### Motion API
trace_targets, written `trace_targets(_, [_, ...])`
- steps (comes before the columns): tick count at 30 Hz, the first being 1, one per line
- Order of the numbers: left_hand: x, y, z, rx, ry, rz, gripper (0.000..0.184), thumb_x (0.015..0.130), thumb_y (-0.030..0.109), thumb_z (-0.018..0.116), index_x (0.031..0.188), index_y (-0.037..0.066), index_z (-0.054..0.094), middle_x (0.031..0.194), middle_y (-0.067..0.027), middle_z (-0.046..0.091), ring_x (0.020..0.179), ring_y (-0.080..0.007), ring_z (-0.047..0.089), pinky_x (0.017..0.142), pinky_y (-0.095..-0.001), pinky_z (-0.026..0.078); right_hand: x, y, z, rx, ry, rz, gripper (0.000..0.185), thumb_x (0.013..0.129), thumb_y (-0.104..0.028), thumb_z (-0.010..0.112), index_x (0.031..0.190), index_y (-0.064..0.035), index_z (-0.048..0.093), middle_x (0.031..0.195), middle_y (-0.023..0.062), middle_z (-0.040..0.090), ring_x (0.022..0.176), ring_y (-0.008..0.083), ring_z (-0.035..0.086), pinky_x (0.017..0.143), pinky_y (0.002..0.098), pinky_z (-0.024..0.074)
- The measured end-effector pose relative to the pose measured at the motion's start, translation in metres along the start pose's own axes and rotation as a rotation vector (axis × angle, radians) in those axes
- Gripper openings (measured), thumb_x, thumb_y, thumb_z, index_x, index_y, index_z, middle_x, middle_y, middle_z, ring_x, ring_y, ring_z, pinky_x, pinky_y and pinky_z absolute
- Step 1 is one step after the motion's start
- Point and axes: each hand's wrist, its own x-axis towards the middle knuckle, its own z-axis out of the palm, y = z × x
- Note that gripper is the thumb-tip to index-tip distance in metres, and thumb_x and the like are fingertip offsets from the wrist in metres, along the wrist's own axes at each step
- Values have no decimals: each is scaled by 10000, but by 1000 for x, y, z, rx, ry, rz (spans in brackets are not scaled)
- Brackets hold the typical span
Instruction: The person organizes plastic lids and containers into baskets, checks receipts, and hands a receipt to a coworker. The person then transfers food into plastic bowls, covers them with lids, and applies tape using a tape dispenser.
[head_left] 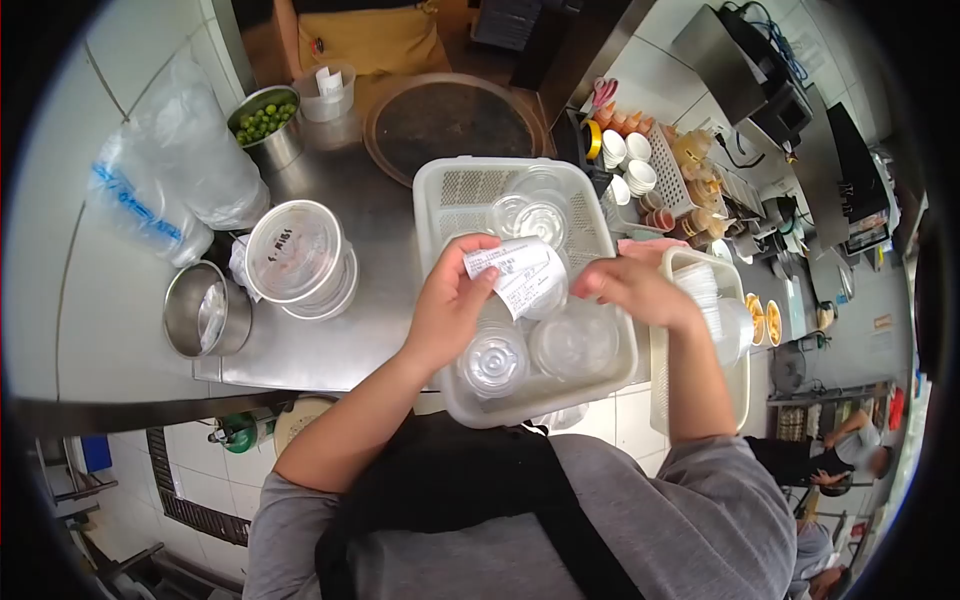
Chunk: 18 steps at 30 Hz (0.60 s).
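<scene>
My left hand (450, 305) is closed on a printed paper receipt (510, 265), pinched between thumb and fingers and curling at its lower end. Just right of the paper, my right hand (640, 290) hangs with bent fingers apart and nothing visible in them. Both hands are over a white plastic basket (430, 205). Inside it lie clear plastic lids (540, 222), a clear round cup or lid (493, 360) and a larger clear container (575, 343). Behind the receipt is more clear plastic, partly hidden; I cannot tell whether my left hand touches it.
Left on the steel counter stand stacked lidded tubs (293, 252), a steel pot (208, 310) and a pot of green citrus fruits (263, 122). A round dark tray (450, 120) is behind the basket. A second basket (740, 390) and small white cups (640, 177) are right. Other people stand farther off.
</scene>
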Motion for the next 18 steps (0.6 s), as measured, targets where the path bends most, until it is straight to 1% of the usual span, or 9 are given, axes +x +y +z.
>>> trace_targets(1, [2,4,11,19,-1,14,273,989,54,497,1261,43,478,1138,-76,586,1030,-121,582,884,-272,482,-7,7,6,-51,87,-199,458,954,-432,586,1067,10,623,924,84,681,847,183,630,773,313,498])
trace_targets(2, [3,5,22,-66,-1,10,285,993,61,492,1277,45,472,1146,-80,588,1047,-128,583,908,-287,486,-8,10,13,-48,101,-213,458,954,-432,586,1067,10,623,924,84,681,847,183,630,773,313,498])
trace_targets(4, [4,9,43,-197,-16,6,309,1000,78,486,1307,43,472,1162,-91,596,1086,-148,588,965,-330,491,-8,10,29,385,422,-319,305,929,-285,666,1017,5,635,910,52,679,813,143,627,750,278,492])
trace_targets(5, [6,11,53,-186,-26,12,309,1000,78,486,1307,43,472,1162,-91,596,1086,-148,588,965,-330,491,-14,11,27,389,434,-329,305,929,-285,666,1017,5,635,910,52,679,813,143,627,750,278,492])
trace_targets(8, [9,15,75,-101,16,106,282,995,79,508,1270,28,538,1133,-89,622,1057,-152,604,954,-316,493,-32,10,16,717,236,-254,105,924,-97,658,963,-14,607,953,14,664,868,37,586,752,212,476])
trace_targets(12, [10,25,96,-7,54,141,327,986,92,533,1313,63,532,1175,-77,615,1095,-159,584,962,-333,471,-48,18,11,826,280,-324,131,929,-55,638,1041,-16,580,957,21,664,892,66,609,801,206,474])
trace_targets(15, [11,34,117,14,106,201,473,975,41,537,1432,44,414,1115,-97,661,1013,-128,623,922,-282,487,-59,18,7,910,317,-380,164,934,-5,598,1090,-22,551,976,52,661,903,78,620,801,215,489])
trace_targets(17, [10,38,125,57,129,342,668,959,-5,543,1531,88,209,1116,-109,668,1009,-125,627,915,-281,486,-71,14,2,984,199,-377,275,904,84,549,1146,-39,507,996,62,651,919,83,619,787,226,493])
trace_targets(18, [9,40,128,62,129,350,668,959,-5,543,1531,88,209,1116,-109,668,1009,-125,627,915,-281,486,-73,18,1,866,211,-332,338,885,113,498,1177,-59,491,998,77,646,916,95,625,777,238,496])
